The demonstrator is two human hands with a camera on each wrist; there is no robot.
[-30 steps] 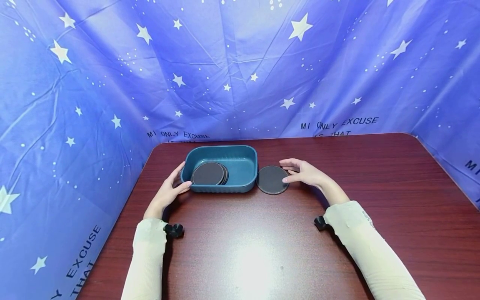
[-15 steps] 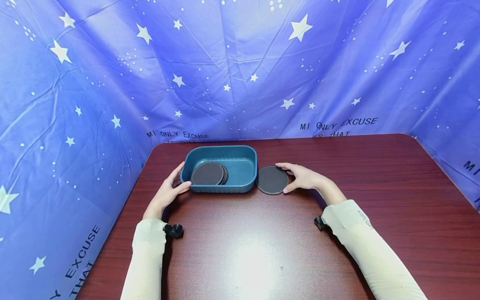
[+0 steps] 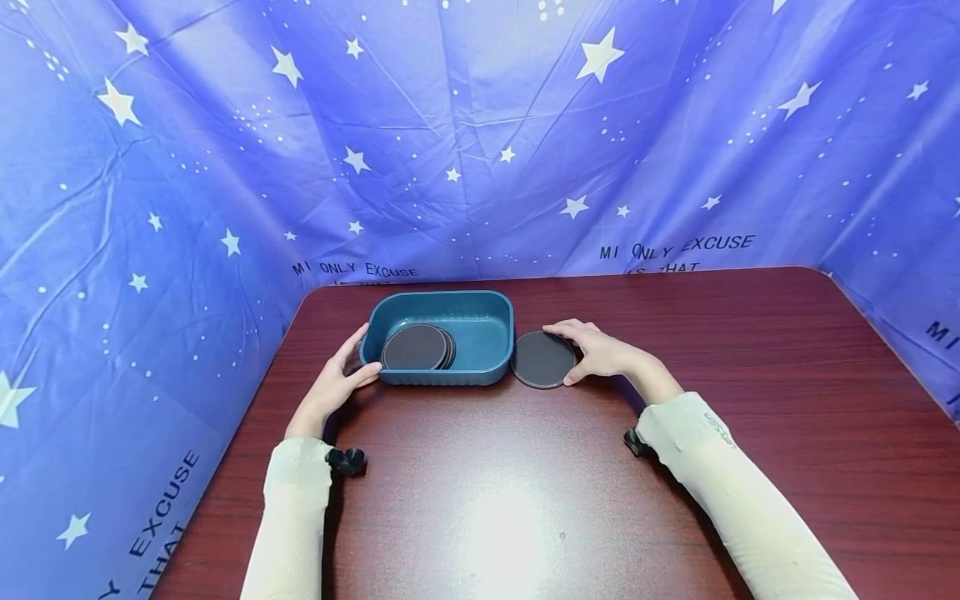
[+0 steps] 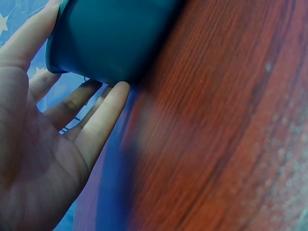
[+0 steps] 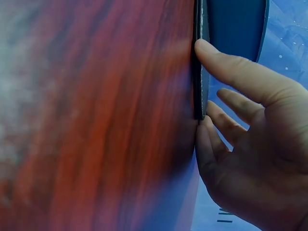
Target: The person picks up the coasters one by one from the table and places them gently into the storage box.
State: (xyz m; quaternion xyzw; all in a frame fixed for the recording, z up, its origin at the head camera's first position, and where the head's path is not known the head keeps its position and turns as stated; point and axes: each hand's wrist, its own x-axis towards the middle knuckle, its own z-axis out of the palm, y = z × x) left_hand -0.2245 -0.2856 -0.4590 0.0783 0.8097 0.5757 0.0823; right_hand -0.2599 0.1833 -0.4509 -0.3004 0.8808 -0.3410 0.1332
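Note:
A dark teal rectangular bin (image 3: 483, 333) stands toward the back of the table, left of centre. Inside its left part lies a leaning stack of round black coasters (image 3: 415, 347). My left hand (image 3: 335, 385) holds the bin's left end, thumb at the front corner and fingers along the end wall. Beside the bin's right end, another black coaster (image 3: 542, 360) with a stitched edge lies on the table. My right hand (image 3: 602, 352) grips its right side, thumb on the near edge and fingers round the far edge; the right wrist view shows the thumb (image 5: 236, 70) on the rim.
The reddish-brown wooden table (image 3: 480, 467) has rounded back corners and a bright glare near the front. A blue star-printed cloth (image 3: 465, 142) hangs behind it and along both sides. Dark wrist mounts (image 3: 347, 461) sit at both sleeves.
My right hand has moved slightly left and closed its thumb and fingers round the coaster's right edge. The coaster, the bin and my left hand stay about where they were.

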